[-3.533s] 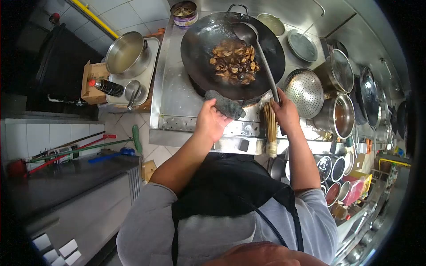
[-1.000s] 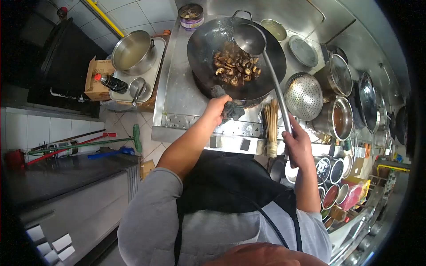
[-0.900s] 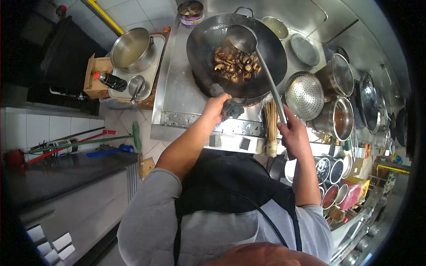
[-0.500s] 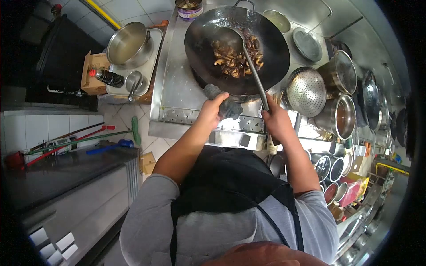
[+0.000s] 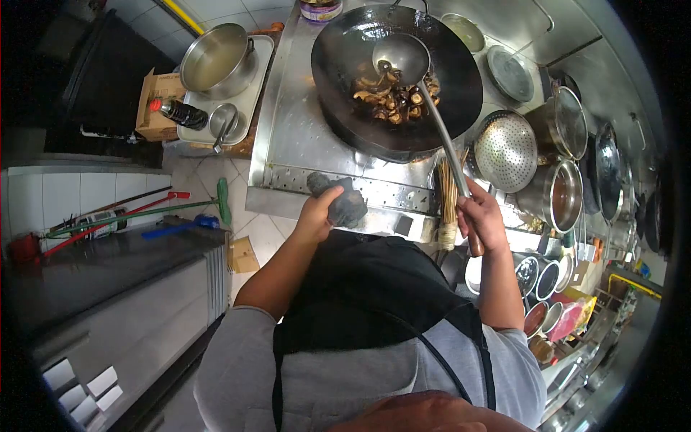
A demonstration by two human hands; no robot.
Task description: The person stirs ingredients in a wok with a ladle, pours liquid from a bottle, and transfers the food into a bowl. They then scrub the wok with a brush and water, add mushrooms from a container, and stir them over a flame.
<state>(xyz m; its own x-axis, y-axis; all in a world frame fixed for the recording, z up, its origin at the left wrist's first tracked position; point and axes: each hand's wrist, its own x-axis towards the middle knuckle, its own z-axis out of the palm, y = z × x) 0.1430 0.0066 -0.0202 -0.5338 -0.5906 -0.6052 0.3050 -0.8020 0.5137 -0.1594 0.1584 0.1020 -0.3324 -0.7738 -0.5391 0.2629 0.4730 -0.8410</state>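
A large black wok (image 5: 338, 93) sits on the steel stove, with browned mushroom pieces (image 5: 392, 104) in its middle. My right hand (image 5: 482, 219) is wrapped round the handle of a long ladle (image 5: 403, 59), whose bowl hangs over the mushrooms inside the wok. Below the wok's near rim, apart from it, my left hand (image 5: 317, 216) grips a dark grey cloth (image 5: 348, 205), bunched up at the stove's front edge. Beside my right hand stands a bamboo wok brush (image 5: 448, 209).
Right of the wok are a perforated strainer (image 5: 506, 150) and steel pots (image 5: 558, 194). At left, a tray (image 5: 260, 72) carries a big pot (image 5: 216, 61), a dark bottle (image 5: 183, 114) and a small steel ladle (image 5: 224, 121). Long-handled cleaning tools (image 5: 144, 212) lie on the left counter.
My left hand has drawn the cloth back from the wok's near rim, toward me and left. My right hand has moved back and right, and the ladle's bowl has shifted right over the mushrooms.
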